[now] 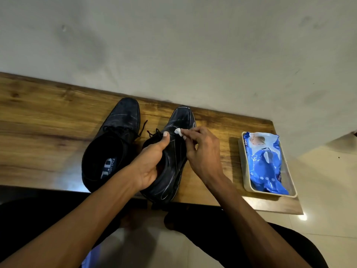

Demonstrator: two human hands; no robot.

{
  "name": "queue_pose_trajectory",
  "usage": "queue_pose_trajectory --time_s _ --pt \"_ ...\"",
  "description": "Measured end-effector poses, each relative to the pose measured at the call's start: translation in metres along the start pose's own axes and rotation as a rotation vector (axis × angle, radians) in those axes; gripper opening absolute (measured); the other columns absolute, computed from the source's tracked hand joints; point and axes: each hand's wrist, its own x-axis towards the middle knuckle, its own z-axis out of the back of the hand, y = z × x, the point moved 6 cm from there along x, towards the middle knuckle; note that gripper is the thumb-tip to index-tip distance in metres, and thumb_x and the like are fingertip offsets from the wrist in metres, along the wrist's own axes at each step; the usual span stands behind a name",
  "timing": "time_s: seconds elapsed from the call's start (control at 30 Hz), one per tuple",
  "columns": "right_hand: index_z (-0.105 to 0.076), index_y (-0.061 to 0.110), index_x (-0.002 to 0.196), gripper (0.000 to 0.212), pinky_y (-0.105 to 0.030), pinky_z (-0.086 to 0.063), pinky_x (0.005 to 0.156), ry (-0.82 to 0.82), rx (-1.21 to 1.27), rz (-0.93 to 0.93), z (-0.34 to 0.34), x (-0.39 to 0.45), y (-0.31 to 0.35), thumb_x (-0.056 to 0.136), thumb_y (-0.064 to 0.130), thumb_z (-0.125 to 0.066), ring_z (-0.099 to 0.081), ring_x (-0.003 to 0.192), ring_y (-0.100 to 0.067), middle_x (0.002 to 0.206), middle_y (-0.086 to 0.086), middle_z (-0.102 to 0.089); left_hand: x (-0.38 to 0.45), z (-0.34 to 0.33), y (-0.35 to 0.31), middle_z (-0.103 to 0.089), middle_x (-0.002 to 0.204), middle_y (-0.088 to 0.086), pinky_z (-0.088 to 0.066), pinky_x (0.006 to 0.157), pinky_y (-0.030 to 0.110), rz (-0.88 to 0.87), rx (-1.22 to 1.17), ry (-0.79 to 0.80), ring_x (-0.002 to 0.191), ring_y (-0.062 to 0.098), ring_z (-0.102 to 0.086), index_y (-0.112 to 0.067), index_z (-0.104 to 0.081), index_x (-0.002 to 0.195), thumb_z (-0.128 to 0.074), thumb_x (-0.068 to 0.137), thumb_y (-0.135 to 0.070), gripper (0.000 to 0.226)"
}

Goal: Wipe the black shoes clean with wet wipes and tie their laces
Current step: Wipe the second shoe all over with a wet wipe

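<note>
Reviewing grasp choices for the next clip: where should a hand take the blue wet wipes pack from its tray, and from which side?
Judging by its pose, pinch the wet wipes pack by its crumpled far end, coming from above. That end rises over the rim of the tray, while the walls block the long sides.

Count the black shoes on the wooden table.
2. One shoe stands untouched on the left. The other shoe, beside it, is gripped by the left hand while the right hand presses a wipe on it. None seems hidden.
</note>
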Motion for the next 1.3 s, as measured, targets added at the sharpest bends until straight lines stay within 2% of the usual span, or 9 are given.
queue_pose_trajectory --time_s 0.13,0.27,0.37,0.47,0.6,0.8,0.93,1.1,1.3 --pt "-0.075 0.014 0.114 0.026 -0.018 -0.052 0.086 0.050 0.061 0.093 0.002 -0.040 0.031 0.092 0.003 -0.066 -0.060 0.098 -0.006 0.108 0.000 -0.066 0.002 0.006 -0.002 -0.074 0.115 0.017 -0.051 0.101 0.046 0.016 -0.128 -0.007 0.108 0.031 -0.071 -0.009 -0.069 0.121 -0.049 0.098 -0.057 0.058" --pt "-0.076 0.012 0.110 0.023 -0.023 -0.053 0.084 0.115 0.145 0.204 0.003 -0.070 0.045 0.090 0.003 -0.068 -0.063 0.099 -0.011 0.107 -0.001 -0.067 0.005 0.011 -0.002 -0.075 0.112 0.016 -0.055 0.092 0.041 0.026 -0.207 -0.060 0.103 0.029 -0.073 -0.005 -0.067 0.122 -0.049 0.097 -0.057 0.061" --pt "-0.076 0.010 0.112 0.023 -0.020 -0.052 0.084 0.062 0.075 0.159 0.007 -0.050 0.025 0.091 0.004 -0.068 -0.063 0.098 -0.012 0.107 -0.003 -0.066 0.002 0.006 0.006 -0.074 0.114 0.018 -0.054 0.094 0.044 0.064 -0.210 -0.029 0.106 0.031 -0.071 -0.005 -0.069 0.120 -0.045 0.099 -0.057 0.061" --pt "-0.075 0.009 0.113 0.023 -0.014 -0.052 0.078 -0.012 0.007 0.069 0.009 -0.015 0.001 0.092 0.004 -0.068 -0.061 0.092 -0.011 0.106 -0.004 -0.066 -0.002 0.006 0.007 -0.076 0.109 0.014 -0.055 0.088 0.042 0.051 -0.182 -0.061 0.103 0.029 -0.072 -0.009 -0.070 0.118 -0.046 0.101 -0.053 0.054" --pt "-0.075 0.009 0.113 0.023 -0.025 -0.057 0.081 -0.044 -0.029 0.044 0.008 0.014 -0.011 0.093 0.003 -0.066 -0.063 0.095 -0.014 0.107 -0.006 -0.068 -0.003 0.008 0.005 -0.078 0.104 0.011 -0.057 0.083 0.041 0.044 -0.165 -0.088 0.100 0.028 -0.072 -0.010 -0.071 0.116 -0.049 0.099 -0.053 0.050" --pt "-0.075 0.012 0.115 0.028 -0.013 -0.047 0.085 0.108 0.004 0.159 0.008 -0.053 0.022 0.091 0.001 -0.068 -0.060 0.097 -0.008 0.106 -0.001 -0.066 -0.001 0.013 0.006 -0.075 0.112 0.016 -0.052 0.098 0.048 0.075 -0.154 -0.070 0.107 0.032 -0.071 -0.009 -0.071 0.119 -0.047 0.098 -0.059 0.059" --pt "-0.076 0.011 0.113 0.026 -0.011 -0.048 0.086 0.081 -0.006 0.157 0.009 -0.042 0.010 0.090 0.001 -0.070 -0.063 0.096 -0.011 0.106 -0.003 -0.068 0.000 0.016 0.005 -0.077 0.107 0.013 -0.057 0.082 0.041 0.036 -0.123 -0.083 0.097 0.027 -0.074 -0.009 -0.071 0.114 -0.050 0.100 -0.050 0.048" --pt "-0.072 0.006 0.119 0.028 -0.023 -0.049 0.089 0.062 -0.125 0.120 -0.002 0.023 -0.010 0.092 0.001 -0.065 -0.062 0.101 -0.022 0.113 -0.011 -0.066 -0.002 0.015 0.004 -0.079 0.094 0.010 -0.057 0.071 0.036 0.029 -0.126 -0.112 0.081 0.021 -0.076 -0.009 -0.072 0.101 -0.054 0.100 -0.042 0.038" --pt "-0.074 0.001 0.114 0.027 -0.034 -0.057 0.091 0.116 -0.223 0.142 -0.001 0.055 -0.009 0.088 -0.007 -0.066 -0.067 0.100 -0.027 0.110 -0.014 -0.070 -0.005 0.022 0.003 -0.079 0.095 0.012 -0.061 0.062 0.032 0.038 -0.117 -0.112 0.081 0.023 -0.077 -0.003 -0.070 0.108 -0.059 0.097 -0.041 0.041"
